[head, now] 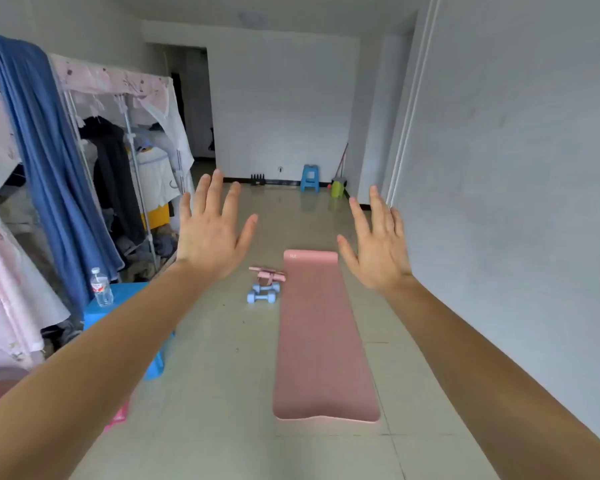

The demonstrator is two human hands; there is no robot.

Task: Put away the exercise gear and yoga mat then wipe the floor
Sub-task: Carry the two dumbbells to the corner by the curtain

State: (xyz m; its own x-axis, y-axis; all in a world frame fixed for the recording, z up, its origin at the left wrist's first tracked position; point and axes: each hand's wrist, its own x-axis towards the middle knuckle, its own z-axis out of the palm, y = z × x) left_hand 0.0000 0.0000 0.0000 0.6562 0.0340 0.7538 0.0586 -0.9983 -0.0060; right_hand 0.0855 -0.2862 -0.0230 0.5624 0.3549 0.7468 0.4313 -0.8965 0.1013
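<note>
- Ahead, the left hand (210,233) and right hand (378,247) are held up with fingers spread; nothing is gripped.
- A mat (323,341) is laid flat on the floor (215,393), unrolled.
- Two dumbbells (263,293) and a pink band (269,274) are set just beside the mat's far left edge.
- A bottle (101,287) is stood on a stool (132,299) at the left.

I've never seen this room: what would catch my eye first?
Two open hands, the left hand and the right hand, are raised mid-frame, holding nothing. Beneath them a pink yoga mat lies unrolled on the tiled floor, with two blue dumbbells just left of its far end.
</note>
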